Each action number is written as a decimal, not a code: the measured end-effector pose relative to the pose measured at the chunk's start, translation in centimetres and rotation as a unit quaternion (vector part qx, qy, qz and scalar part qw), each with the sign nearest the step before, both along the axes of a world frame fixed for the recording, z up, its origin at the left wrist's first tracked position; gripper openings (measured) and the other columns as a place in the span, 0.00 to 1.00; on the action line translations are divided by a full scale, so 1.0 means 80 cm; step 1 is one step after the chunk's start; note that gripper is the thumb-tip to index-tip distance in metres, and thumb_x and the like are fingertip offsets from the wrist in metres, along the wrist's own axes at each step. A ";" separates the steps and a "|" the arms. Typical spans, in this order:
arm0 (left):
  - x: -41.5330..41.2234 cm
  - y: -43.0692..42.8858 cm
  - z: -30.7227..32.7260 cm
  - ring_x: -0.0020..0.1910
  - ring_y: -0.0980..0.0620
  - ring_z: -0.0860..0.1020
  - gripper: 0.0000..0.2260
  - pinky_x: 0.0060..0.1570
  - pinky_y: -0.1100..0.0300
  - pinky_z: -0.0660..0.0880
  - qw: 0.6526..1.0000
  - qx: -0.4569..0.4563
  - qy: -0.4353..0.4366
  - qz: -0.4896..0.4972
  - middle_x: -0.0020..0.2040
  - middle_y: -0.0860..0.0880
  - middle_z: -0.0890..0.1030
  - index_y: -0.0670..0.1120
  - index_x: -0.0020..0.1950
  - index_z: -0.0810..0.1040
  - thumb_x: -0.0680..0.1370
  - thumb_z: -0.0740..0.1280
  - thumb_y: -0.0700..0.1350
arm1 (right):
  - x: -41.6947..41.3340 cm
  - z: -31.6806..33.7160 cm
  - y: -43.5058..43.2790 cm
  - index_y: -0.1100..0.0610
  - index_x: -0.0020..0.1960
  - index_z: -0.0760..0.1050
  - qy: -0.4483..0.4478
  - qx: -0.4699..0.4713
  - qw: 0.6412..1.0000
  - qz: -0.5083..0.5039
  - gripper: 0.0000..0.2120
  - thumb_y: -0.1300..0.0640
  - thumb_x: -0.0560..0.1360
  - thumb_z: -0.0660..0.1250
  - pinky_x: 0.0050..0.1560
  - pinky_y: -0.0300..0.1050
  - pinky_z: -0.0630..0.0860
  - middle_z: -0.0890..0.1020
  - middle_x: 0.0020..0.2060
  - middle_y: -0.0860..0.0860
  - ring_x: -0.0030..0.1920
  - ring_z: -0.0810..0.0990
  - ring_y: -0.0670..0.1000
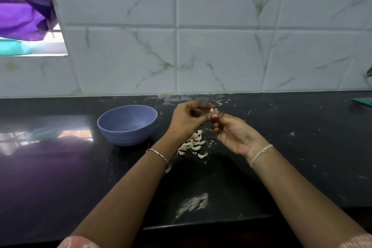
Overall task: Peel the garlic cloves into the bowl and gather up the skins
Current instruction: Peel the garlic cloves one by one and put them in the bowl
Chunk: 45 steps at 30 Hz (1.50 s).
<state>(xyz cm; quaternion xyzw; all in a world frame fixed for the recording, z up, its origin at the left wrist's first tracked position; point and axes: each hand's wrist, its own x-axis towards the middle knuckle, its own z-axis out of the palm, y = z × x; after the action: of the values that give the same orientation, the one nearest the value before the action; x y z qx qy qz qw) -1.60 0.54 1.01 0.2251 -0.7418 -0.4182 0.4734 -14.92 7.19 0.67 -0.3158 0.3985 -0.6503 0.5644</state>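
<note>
Left hand [187, 119], right hand [235, 135] — both pinched on one clove [212, 110] above the bench [281, 147]. Seems early: bowl [112, 125] apparently empty, cloves [193, 145] piled beneath, skins [211, 143] scattered — ungathered.

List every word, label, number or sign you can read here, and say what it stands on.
None: no readable text anywhere.
The blue bowl, wall tiles, black counter, left wrist band and right wrist band show no markings.
The green item at the right edge is cut off, no lettering visible.
</note>
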 end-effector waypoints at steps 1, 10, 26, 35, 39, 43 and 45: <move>-0.003 -0.002 -0.003 0.39 0.53 0.81 0.08 0.39 0.62 0.78 1.000 -0.008 0.001 -0.003 0.44 0.51 0.85 0.54 0.46 0.84 0.71 0.76 0.43 | 0.000 -0.001 -0.001 0.58 0.46 0.78 -0.008 0.000 1.000 -0.005 0.06 0.63 0.79 0.63 0.29 0.30 0.71 0.78 0.36 0.48 0.31 0.71 0.41; -0.011 -0.009 -0.020 0.40 0.52 0.84 0.06 0.40 0.59 0.82 0.998 -0.022 -0.017 0.053 0.42 0.49 0.85 0.49 0.48 0.83 0.76 0.71 0.39 | -0.004 -0.011 -0.009 0.59 0.45 0.80 0.135 0.000 0.979 -0.153 0.01 0.62 0.74 0.72 0.30 0.33 0.69 0.81 0.37 0.50 0.31 0.71 0.43; -0.007 -0.008 -0.019 0.32 0.65 0.80 0.10 0.39 0.73 0.75 0.993 -0.036 -0.092 0.068 0.40 0.51 0.83 0.41 0.56 0.84 0.75 0.72 0.36 | -0.009 -0.006 -0.001 0.64 0.46 0.80 0.130 -0.001 0.987 -0.099 0.02 0.65 0.74 0.70 0.37 0.33 0.78 0.81 0.39 0.55 0.36 0.79 0.46; -0.005 -0.007 -0.022 0.33 0.60 0.81 0.09 0.42 0.69 0.79 0.992 -0.028 -0.100 0.078 0.41 0.47 0.85 0.42 0.54 0.84 0.74 0.73 0.37 | -0.010 -0.007 -0.003 0.65 0.46 0.79 0.178 0.003 0.978 -0.106 0.01 0.66 0.75 0.69 0.36 0.33 0.78 0.81 0.38 0.57 0.37 0.79 0.48; -0.005 -0.006 -0.021 0.35 0.57 0.82 0.08 0.44 0.66 0.80 0.992 -0.022 -0.100 0.074 0.42 0.47 0.85 0.43 0.54 0.84 0.75 0.73 0.38 | -0.010 -0.005 -0.002 0.64 0.45 0.79 0.188 0.002 0.976 -0.106 0.02 0.67 0.76 0.68 0.35 0.33 0.77 0.81 0.37 0.56 0.36 0.78 0.48; -0.006 -0.003 -0.020 0.31 0.64 0.80 0.08 0.38 0.72 0.76 0.992 -0.022 -0.101 0.076 0.37 0.52 0.83 0.42 0.54 0.84 0.75 0.73 0.37 | -0.009 -0.007 -0.003 0.65 0.45 0.79 0.201 -0.007 0.973 -0.111 0.02 0.67 0.76 0.68 0.37 0.34 0.77 0.81 0.37 0.56 0.35 0.78 0.47; -0.006 -0.001 -0.019 0.30 0.65 0.79 0.08 0.36 0.73 0.75 0.991 -0.021 -0.103 0.078 0.37 0.51 0.83 0.42 0.54 0.84 0.75 0.72 0.37 | -0.010 -0.007 -0.003 0.64 0.45 0.80 0.212 -0.013 0.970 -0.115 0.02 0.66 0.75 0.69 0.39 0.35 0.77 0.81 0.37 0.55 0.35 0.78 0.46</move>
<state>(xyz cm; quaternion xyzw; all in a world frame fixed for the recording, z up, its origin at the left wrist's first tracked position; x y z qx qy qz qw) -2.06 0.42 -0.49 0.3141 -0.7753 -0.3390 0.4305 -15.69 6.93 0.09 -0.4064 0.5341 -0.6340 0.3843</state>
